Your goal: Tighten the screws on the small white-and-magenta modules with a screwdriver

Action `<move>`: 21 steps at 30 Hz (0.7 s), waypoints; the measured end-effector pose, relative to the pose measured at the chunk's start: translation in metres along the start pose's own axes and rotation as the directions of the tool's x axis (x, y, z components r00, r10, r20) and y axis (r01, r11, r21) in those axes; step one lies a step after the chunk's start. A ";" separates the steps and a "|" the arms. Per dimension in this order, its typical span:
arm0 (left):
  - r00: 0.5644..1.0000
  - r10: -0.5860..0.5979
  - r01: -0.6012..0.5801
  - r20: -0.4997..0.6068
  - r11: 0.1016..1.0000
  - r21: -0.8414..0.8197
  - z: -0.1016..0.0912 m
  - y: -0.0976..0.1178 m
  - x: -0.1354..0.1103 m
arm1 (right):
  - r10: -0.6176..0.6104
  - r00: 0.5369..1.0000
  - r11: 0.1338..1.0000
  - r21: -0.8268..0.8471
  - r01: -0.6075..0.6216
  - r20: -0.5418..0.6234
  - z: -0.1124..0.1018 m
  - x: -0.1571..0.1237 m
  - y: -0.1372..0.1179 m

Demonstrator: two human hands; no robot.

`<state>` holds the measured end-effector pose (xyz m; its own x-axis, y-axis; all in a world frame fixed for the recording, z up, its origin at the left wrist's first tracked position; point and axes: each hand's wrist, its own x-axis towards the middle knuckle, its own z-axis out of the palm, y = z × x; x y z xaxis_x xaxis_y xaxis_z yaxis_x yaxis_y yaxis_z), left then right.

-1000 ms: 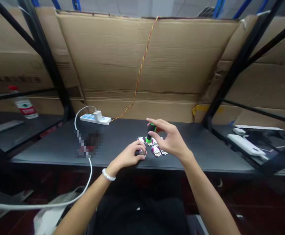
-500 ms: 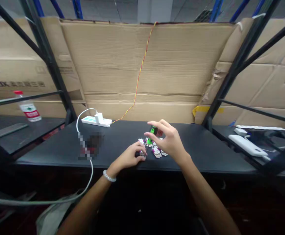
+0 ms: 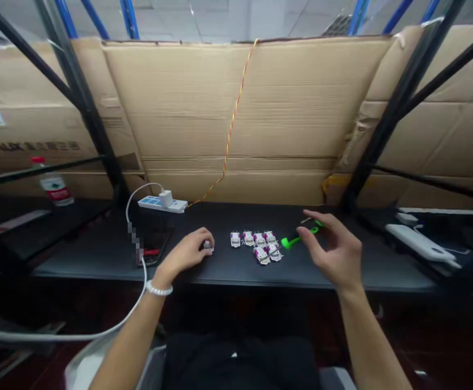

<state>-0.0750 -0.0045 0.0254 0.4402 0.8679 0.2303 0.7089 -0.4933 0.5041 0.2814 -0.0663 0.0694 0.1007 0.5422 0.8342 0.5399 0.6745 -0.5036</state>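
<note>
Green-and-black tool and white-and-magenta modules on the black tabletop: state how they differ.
The green-and-black tool is one long, slim piece lying at a slant, while the white-and-magenta modules are several small, squat blocks grouped together. The tool is bright green and black; the modules are white with magenta marks. The tool lies nearest the right hand, to the right of the modules. Both rest on the black tabletop.

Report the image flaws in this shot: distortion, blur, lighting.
Head view: wide-angle distortion makes the black shelf uprights lean inward; a pixelated patch hides part of the table's left side; the small white modules look soft; the cardboard sheet is bright, while below the black tabletop lies deep shadow.
</note>
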 end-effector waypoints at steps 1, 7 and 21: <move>1.000 0.007 -0.007 -0.022 1.000 0.005 0.000 -0.004 0.001 | 0.001 1.000 1.000 -0.002 -0.001 -0.013 -0.002 0.000 0.001; 0.992 0.062 -0.060 -0.106 0.998 0.014 0.006 -0.002 0.004 | 0.016 0.998 1.000 0.008 -0.015 -0.063 -0.009 0.001 0.005; 0.940 0.332 -0.337 0.074 0.940 0.058 0.088 0.089 0.010 | 0.014 0.986 1.000 -0.002 -0.014 -0.164 -0.026 0.006 0.009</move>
<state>0.0411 -0.0444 -0.0007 0.6900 0.6479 0.3226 0.5503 -0.7591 0.3477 0.3084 -0.0697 0.0752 0.2442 0.4616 0.8528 0.5403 0.6656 -0.5149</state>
